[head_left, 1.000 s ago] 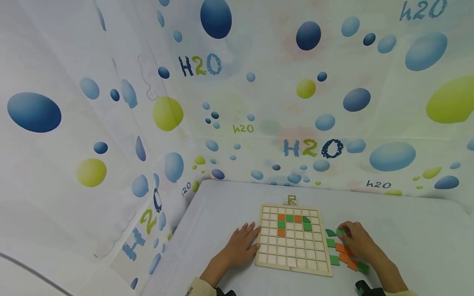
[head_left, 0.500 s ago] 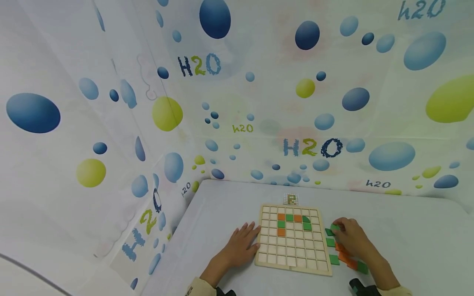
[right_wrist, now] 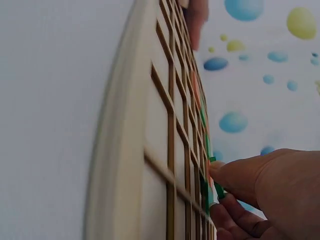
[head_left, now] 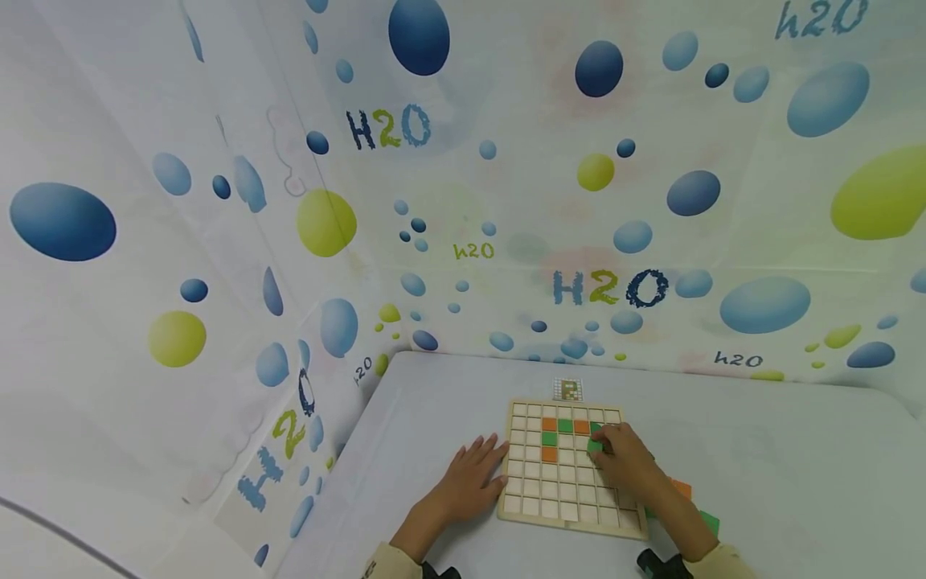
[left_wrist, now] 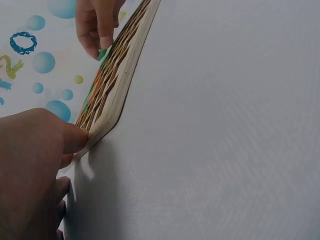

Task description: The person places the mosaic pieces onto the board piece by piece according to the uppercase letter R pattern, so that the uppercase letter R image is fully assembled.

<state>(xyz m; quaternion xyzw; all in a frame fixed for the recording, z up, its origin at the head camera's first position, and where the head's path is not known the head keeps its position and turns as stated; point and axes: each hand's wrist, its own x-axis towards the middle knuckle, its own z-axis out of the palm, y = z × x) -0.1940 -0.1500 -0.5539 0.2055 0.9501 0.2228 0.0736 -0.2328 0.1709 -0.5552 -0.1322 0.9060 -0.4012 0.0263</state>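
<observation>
A wooden grid board lies on the white table, orange tiles and green tiles set in some of its upper squares. My right hand is over the board's upper right part and pinches a green tile between thumb and fingers. In the right wrist view that tile is tilted close to the grid; whether it touches cannot be told. My left hand rests flat at the board's left edge, fingers spread, the thumb touching the frame in the left wrist view.
Loose orange and green tiles lie right of the board, partly hidden by my right forearm. A small pattern card lies behind the board. A sheet printed with bubbles rises behind the table.
My right hand has picked up a green tile from the loose pile and carried it left over the board. The left hand stays in place.
</observation>
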